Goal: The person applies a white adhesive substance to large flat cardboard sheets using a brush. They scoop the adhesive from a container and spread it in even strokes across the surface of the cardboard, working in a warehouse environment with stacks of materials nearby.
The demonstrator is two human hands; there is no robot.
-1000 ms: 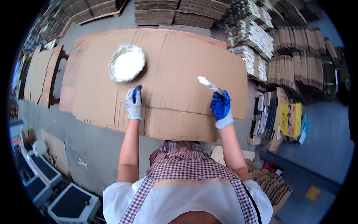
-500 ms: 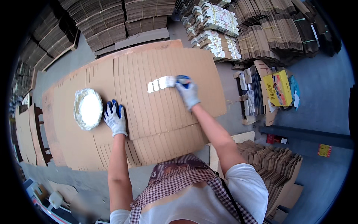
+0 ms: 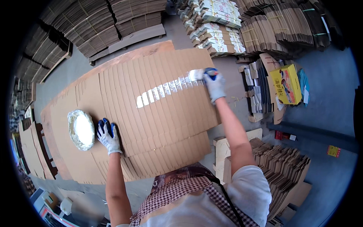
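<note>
Overlapping cardboard sheets (image 3: 166,125) lie fanned across the table, their edges making a row of narrow strips. My right hand (image 3: 215,85), in a white and blue glove, grips a brush (image 3: 196,75) at the far right of the sheets. Behind the brush runs a broken band of white glue (image 3: 160,93). My left hand (image 3: 108,138), gloved alike, rests on the cardboard with fingers spread. Just left of it stands a round bowl (image 3: 70,126) wrapped in crinkled film, holding white liquid.
Strapped stacks of flat cardboard (image 3: 90,26) stand on pallets behind the table. White printed cartons (image 3: 219,36) are piled at the far right. A yellow box (image 3: 286,85) sits to the right, and a stack of folded cardboard (image 3: 281,166) stands near my right elbow.
My right hand has moved right with the brush, and the white band has grown longer. My left hand stays spread beside the bowl. The whole view has shifted somewhat.
</note>
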